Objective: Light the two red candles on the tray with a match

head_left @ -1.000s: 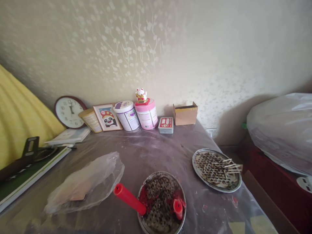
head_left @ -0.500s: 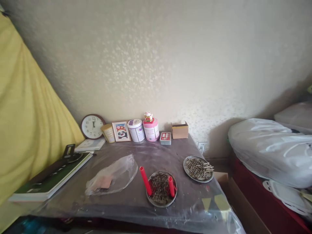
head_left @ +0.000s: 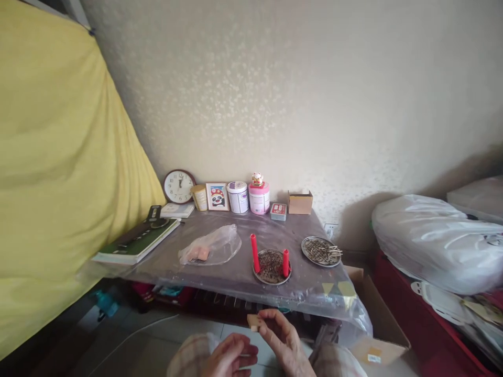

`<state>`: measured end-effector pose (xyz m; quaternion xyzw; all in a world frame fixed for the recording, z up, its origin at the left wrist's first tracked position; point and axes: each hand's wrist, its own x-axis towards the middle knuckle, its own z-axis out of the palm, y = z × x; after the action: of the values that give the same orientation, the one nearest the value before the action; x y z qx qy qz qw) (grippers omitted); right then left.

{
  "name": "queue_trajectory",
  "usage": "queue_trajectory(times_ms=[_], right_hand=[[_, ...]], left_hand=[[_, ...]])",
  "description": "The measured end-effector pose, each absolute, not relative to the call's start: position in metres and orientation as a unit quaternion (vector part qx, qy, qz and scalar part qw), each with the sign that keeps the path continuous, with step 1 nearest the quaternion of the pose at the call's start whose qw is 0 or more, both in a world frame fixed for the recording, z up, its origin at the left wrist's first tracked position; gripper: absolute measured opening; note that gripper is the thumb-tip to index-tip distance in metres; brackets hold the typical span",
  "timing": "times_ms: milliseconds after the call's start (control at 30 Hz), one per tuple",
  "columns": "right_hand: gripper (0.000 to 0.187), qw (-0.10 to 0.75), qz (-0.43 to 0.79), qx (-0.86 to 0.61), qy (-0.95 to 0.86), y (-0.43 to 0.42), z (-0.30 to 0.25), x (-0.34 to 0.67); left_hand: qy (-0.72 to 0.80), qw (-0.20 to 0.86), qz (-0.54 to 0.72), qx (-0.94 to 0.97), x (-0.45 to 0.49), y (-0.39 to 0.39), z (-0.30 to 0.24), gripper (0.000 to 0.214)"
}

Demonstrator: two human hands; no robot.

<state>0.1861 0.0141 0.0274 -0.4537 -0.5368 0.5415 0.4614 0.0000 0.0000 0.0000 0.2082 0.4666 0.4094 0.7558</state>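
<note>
My right hand (head_left: pixel 286 344) pinches a small, tan, block-shaped piece (head_left: pixel 253 322) between thumb and fingers, in front of the table's near edge. Just left of it and lower, my left hand (head_left: pixel 231 356) is empty, its fingers loosely apart and pointing right. It does not touch the tan piece. On the table beyond the hands, a red candle (head_left: pixel 255 254) and a shorter red candle (head_left: pixel 285 263) stand in a round metal plate (head_left: pixel 272 283) with a dark, speckled surface. To their left lies a clear plastic bag (head_left: pixel 223 243) with pinkish-orange pieces (head_left: pixel 201 253) in it.
Another round plate (head_left: pixel 310 258) holding several thin sticks is at the right. Along the wall stand a clock (head_left: pixel 179 186), a panda picture (head_left: pixel 217 198), tins (head_left: pixel 238 199) and a small cardboard box (head_left: pixel 301 203). A green book (head_left: pixel 135 243) lies left. White bags (head_left: pixel 432 241) bulge at right.
Both my hands have come into view at the bottom, the right one with the tan piece. The view has tilted down and shifted left, showing the floor below the table.
</note>
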Motion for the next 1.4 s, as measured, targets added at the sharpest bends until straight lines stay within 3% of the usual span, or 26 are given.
queue_trajectory(times_ms=[267, 567, 1133, 1400], right_hand=[[0.039, 0.473, 0.368, -0.455, -0.658, -0.018, 0.028, 0.176], [0.034, 0.486, 0.35, -0.429, -0.676, -0.023, 0.01, 0.163], [0.033, 0.483, 0.332, -0.44, -0.681, -0.023, -0.001, 0.161], [0.035, 0.46, 0.318, -0.439, -0.703, -0.024, 0.011, 0.166]], left_hand=[[0.274, 0.844, 0.46, 0.005, 0.015, -0.018, 0.027, 0.018], [0.179, 0.871, 0.457, -0.009, 0.011, -0.028, 0.032, 0.018], [0.253, 0.827, 0.502, 0.025, 0.02, -0.024, 0.021, 0.019], [0.213, 0.828, 0.518, 0.005, 0.025, -0.024, 0.027, 0.019]])
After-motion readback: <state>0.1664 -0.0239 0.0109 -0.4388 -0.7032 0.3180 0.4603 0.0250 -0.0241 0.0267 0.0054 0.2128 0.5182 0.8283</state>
